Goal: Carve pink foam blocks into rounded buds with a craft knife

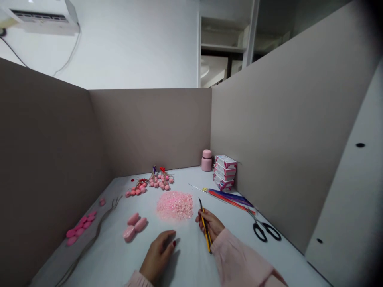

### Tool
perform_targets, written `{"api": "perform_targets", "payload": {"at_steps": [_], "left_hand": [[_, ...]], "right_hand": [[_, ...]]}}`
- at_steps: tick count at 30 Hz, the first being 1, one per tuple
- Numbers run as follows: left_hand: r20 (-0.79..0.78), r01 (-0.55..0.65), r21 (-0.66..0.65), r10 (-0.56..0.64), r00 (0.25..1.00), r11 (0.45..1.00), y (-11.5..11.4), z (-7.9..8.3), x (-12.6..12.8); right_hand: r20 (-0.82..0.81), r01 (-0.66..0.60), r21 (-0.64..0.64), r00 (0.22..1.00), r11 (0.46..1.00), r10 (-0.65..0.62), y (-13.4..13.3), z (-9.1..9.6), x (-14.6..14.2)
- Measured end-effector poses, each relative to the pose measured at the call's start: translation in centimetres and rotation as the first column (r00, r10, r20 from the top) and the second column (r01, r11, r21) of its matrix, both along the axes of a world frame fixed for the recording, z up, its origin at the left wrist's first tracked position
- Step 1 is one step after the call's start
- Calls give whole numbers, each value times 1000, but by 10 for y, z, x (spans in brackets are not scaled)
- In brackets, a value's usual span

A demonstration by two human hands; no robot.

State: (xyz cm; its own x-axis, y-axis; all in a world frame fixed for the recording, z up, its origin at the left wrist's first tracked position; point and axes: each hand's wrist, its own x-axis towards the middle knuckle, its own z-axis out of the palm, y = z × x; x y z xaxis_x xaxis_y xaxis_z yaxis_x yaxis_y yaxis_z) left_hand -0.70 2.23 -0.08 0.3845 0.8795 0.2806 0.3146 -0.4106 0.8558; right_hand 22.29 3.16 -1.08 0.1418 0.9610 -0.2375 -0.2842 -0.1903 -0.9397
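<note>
My right hand (211, 224) is closed round a slim yellow-and-black craft knife (205, 227), its dark pointed tip tilted up and away from me. My left hand (160, 251) rests low over the table with the thumb apart from the fingers and nothing in it. Just beyond both hands lies a loose pile of small pink beads (176, 205). To the left of the pile, three larger pink egg-shaped pieces (140, 224) lie together on the white table (115, 249).
Black-handled scissors (263, 230), coloured pipe cleaners (230, 198), stacked small boxes (225, 172) and a pink jar (206, 161) line the right side. Bunches of pink balls (158, 182) lie at the back. Flat pink pieces (80, 227) and brown cords (98, 231) are left. Grey partitions (149, 127) surround the table.
</note>
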Motion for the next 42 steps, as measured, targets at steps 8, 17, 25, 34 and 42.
{"api": "perform_targets", "payload": {"at_steps": [8,17,25,34,42], "left_hand": [[-71,-103,141,114,991,985,10,2,-26],[-261,-53,408,172,950,911,-6,-10,-24],[-163,-581,326,650,742,746,28,-2,-92],[-154,-560,111,571,807,821,35,-5,-108],[-84,-590,79,595,799,804,29,14,-94]], "right_hand": [[474,-70,90,880,993,19,7,47,18],[910,-120,216,385,969,-156,9,19,-7],[966,-208,195,207,958,-152,7,7,-1],[986,-336,103,159,936,-51,3,12,-6],[990,-352,80,139,932,-33,1,16,-6]]}}
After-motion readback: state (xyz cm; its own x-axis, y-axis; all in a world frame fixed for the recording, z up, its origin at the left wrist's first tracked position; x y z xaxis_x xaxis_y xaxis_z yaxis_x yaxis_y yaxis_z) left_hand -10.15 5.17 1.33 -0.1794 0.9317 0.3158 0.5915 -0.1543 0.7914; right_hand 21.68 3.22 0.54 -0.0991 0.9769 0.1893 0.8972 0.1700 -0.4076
